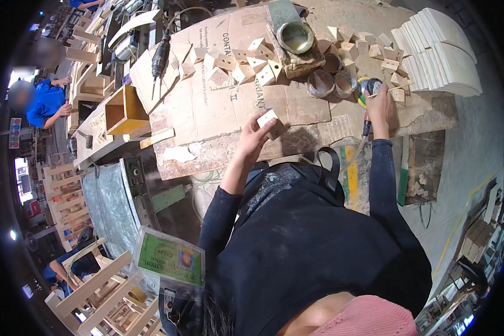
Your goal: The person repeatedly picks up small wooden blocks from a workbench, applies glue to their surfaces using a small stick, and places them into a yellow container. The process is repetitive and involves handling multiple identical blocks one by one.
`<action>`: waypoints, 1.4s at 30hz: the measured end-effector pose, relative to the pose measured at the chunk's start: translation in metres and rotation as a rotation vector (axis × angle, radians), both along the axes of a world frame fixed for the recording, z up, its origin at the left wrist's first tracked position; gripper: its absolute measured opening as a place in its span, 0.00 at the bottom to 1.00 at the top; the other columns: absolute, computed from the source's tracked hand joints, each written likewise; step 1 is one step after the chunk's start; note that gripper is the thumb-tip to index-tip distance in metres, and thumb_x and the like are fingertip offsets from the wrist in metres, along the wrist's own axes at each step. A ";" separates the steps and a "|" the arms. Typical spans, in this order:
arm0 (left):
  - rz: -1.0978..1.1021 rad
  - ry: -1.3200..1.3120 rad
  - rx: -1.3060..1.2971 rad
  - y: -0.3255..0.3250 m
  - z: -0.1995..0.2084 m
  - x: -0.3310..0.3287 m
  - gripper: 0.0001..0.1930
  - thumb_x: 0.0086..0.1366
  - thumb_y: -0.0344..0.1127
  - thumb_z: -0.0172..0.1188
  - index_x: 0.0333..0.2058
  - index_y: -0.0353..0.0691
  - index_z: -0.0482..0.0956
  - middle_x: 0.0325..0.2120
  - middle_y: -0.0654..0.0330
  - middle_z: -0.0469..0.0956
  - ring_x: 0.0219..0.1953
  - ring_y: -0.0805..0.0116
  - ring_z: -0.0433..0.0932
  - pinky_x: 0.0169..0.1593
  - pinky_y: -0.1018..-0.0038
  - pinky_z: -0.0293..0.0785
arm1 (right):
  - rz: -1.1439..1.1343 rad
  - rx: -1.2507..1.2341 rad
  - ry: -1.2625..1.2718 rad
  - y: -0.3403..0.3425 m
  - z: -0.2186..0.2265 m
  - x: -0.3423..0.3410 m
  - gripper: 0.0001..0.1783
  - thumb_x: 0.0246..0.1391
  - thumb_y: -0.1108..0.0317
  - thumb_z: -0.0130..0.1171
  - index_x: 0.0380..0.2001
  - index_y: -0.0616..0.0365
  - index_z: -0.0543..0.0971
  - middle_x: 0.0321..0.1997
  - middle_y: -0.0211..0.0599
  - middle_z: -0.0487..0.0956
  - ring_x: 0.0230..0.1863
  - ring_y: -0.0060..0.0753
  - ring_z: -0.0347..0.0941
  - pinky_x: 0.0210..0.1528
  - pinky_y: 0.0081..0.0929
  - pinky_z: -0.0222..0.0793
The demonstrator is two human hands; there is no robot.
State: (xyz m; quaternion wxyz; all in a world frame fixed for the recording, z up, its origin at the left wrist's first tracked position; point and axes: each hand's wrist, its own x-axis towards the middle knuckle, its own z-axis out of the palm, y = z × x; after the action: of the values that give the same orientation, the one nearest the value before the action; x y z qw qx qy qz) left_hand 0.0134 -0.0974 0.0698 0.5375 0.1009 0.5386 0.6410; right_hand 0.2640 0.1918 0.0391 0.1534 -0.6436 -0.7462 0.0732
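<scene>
My left hand [254,133] pinches a small pale wooden block [268,119] between thumb and fingers, just above the front edge of the cardboard-covered bench. Farther right, my right hand [379,102] is closed round a dark, round-headed air tool [369,86] that looks like a palm sander, with a yellow ring. A hose [365,129] with a red fitting runs from it toward me. A thin pale stick [397,87] pokes out beside the right fingers; whether they hold it I cannot tell. Several drilled wooden blocks [242,73] lie loose beyond my left hand.
An open can [295,38] stands on a dark block at the back, with stained cups [321,83] before it. Stacked curved wooden boards [439,53] stand at the right. A power drill [160,59] lies at the left, near a yellow box [126,110]. A person in blue [46,103] works farther left.
</scene>
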 end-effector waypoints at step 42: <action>-0.426 1.301 0.043 0.023 -0.084 -0.002 0.24 0.39 0.37 0.70 0.40 0.45 0.81 0.38 0.57 0.74 0.44 0.55 0.68 0.51 0.63 0.65 | 0.718 -0.113 0.258 -0.149 0.032 -0.056 0.35 0.44 0.59 0.68 0.54 0.54 0.64 0.48 0.49 0.72 0.43 0.54 0.75 0.43 0.42 0.74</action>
State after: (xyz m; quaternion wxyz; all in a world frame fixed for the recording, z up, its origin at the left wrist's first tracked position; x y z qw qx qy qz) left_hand 0.0115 -0.0744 -0.0138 0.2168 0.5799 0.7076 0.3407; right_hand 0.2080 0.0427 0.0708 0.1751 -0.3344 -0.8934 0.2437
